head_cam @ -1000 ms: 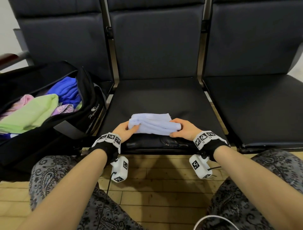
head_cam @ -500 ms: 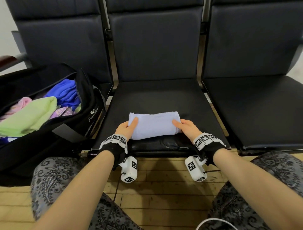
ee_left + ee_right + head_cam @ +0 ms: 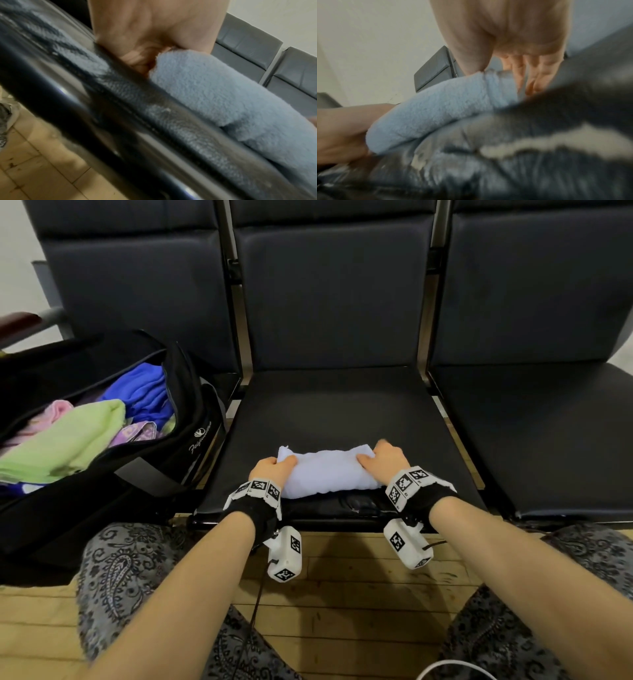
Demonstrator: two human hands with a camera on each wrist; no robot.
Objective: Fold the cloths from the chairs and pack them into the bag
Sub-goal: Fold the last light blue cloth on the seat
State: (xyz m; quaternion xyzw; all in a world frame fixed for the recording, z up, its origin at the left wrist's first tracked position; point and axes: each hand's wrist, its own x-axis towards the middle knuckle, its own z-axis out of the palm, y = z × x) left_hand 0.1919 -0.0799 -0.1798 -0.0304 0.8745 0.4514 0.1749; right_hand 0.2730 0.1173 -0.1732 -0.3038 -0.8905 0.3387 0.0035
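Note:
A light blue folded cloth [image 3: 325, 472] lies near the front edge of the middle chair seat [image 3: 342, 409]. My left hand [image 3: 274, 469] grips its left end, thumb on top and fingers tucked at the end. My right hand [image 3: 385, 457] holds the right end, thumb on top, fingers down the side. In the left wrist view the cloth [image 3: 214, 94] sits against my curled left hand [image 3: 142, 44]. The right wrist view has the cloth [image 3: 436, 108] under my right hand [image 3: 513, 40]. The open black bag [image 3: 197, 436] stands to the left.
The bag holds a green cloth [image 3: 68, 446], a blue cloth [image 3: 144, 392], a pink one [image 3: 58, 409] and a purple patterned one [image 3: 137, 433]. The right chair seat [image 3: 548, 433] is bare. My patterned trouser knees [image 3: 113, 570] and the wooden floor [image 3: 342, 594] lie below the seat edge.
The cloth was folded over once more and laid flat. My hands went from resting flat at its ends to closing on them, and the bundle looks shorter.

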